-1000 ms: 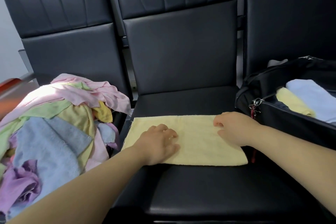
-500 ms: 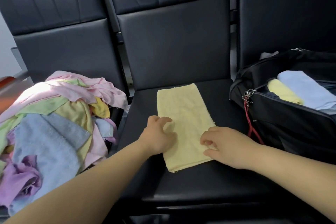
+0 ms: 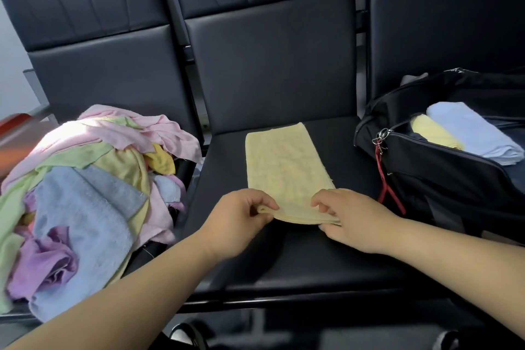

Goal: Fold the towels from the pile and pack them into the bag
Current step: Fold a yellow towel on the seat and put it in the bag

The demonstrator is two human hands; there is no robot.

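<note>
- Black padded seats (image 3: 284,258) stand in a row as the work surface, with dark backrests behind.
- Centre: yellow towel (image 3: 284,167), folded to a long strip, lies lengthwise on the middle seat with its near end raised.
- Grip: left hand (image 3: 238,221) and right hand (image 3: 352,221) each pinch a near corner between thumb and curled fingers.
- Left seat: pile (image 3: 85,193) of unfolded pastel towels.
- Right seat: unzipped black bag (image 3: 440,185) holds a packed yellow cloth (image 3: 434,132) beside a packed blue cloth (image 3: 471,131); the white mark (image 3: 390,173) on its side is too small to read.

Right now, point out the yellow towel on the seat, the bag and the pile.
yellow towel (image 3: 284,162): head view, flat middle.
bag (image 3: 440,179): head view, front wall.
pile (image 3: 85,213): head view, blue towel in front.
</note>
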